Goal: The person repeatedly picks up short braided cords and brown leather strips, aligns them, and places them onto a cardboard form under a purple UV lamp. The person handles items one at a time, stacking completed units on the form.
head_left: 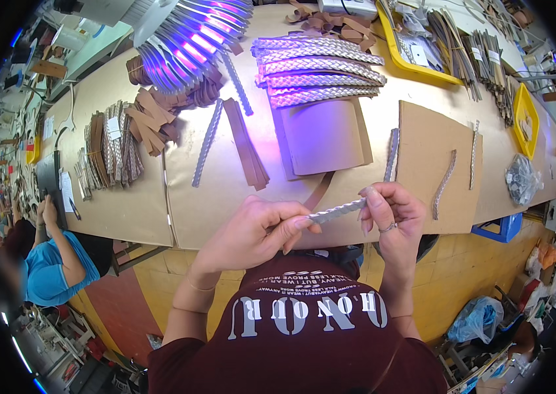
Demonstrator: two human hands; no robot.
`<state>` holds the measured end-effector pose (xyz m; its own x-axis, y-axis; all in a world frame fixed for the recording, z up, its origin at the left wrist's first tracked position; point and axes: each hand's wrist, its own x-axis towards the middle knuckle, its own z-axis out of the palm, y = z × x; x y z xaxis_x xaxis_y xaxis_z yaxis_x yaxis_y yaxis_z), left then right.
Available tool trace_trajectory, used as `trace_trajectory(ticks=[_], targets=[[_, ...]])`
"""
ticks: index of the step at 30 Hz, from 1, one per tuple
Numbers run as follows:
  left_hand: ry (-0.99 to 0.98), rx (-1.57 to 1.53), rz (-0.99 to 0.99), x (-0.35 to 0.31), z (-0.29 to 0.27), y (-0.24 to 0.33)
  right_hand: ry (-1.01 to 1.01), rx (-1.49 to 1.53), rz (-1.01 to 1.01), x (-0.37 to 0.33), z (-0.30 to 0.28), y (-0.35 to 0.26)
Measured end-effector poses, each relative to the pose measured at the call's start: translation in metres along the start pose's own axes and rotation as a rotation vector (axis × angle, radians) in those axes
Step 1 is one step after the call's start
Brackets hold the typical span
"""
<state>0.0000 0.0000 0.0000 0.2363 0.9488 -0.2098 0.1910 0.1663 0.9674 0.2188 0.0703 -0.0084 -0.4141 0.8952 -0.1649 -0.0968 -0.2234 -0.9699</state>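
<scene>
A short silver braided strap (337,211) is stretched between my two hands, just over the near edge of the table. My left hand (261,226) pinches its left end between thumb and fingers. At the other end, my right hand (393,213), with a ring on one finger, grips the tip between thumb and forefinger. Past my hands, several silver braided straps (324,67) lie in rows on a curved brown form (327,141). Loose braided strips rest around it, one (207,143) on the left and one (445,184) on a cardboard sheet (416,154) at right.
A finned lamp (192,46) with purple light hangs over the far left. Brown strips (246,144) and bundled straps (114,144) lie on the table. Yellow trays (449,77) and a plastic bag (523,180) are at right. A person in blue (61,266) sits at left.
</scene>
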Motion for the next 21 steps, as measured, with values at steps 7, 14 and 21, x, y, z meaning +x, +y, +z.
trace_trajectory(ticks=[7,14,21], targets=[[-0.059,-0.058,-0.168,0.008,0.019,-0.026,0.057,-0.134,0.167,-0.008,-0.020,0.018],[0.401,0.673,0.124,0.008,0.085,-0.066,0.250,-0.253,0.322,-0.040,-0.039,0.076],[0.208,0.909,0.170,-0.013,0.126,-0.089,0.252,-0.359,0.288,-0.052,-0.018,0.099]])
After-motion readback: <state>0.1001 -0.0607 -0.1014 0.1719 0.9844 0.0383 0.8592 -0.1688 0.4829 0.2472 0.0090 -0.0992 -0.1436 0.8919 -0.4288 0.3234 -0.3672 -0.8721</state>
